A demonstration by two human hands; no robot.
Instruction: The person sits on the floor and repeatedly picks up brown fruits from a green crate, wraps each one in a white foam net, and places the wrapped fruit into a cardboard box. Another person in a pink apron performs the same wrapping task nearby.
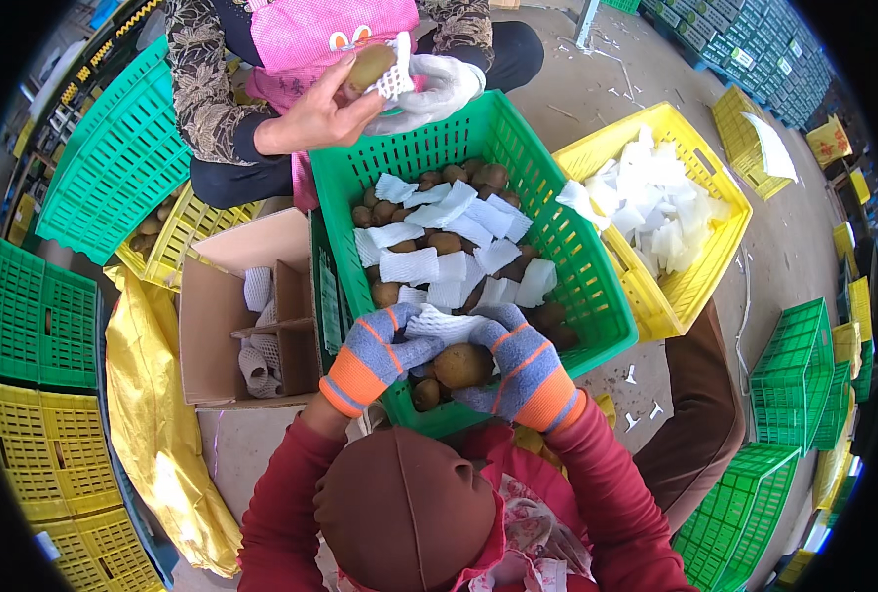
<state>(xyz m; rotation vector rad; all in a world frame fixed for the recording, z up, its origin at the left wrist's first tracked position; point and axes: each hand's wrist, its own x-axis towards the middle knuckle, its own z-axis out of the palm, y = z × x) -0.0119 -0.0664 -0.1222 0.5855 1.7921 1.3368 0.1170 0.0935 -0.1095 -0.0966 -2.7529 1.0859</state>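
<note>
Both my hands wear blue-grey and orange knit gloves at the near end of a green plastic crate (594, 303). My left hand (383, 348) pinches one side of a white foam net sleeve (442, 324). My right hand (516, 362) holds the sleeve's other side and a brown kiwifruit (463, 365), which sits just below the sleeve's edge. Under and beyond my hands, the crate holds many kiwifruit (445, 242) with flat white foam sleeves (409, 265) scattered over them. Left of the crate, a divided cardboard box (213, 333) contains several foam-sleeved items (259, 288).
Across the crate a co-worker's hands (320, 118) hold a kiwifruit (371, 68) partly in a foam net. A yellow crate (668, 296) of white foam sleeves (653, 192) stands at right. A yellow sack (150, 422) and stacked crates (39, 325) stand at left.
</note>
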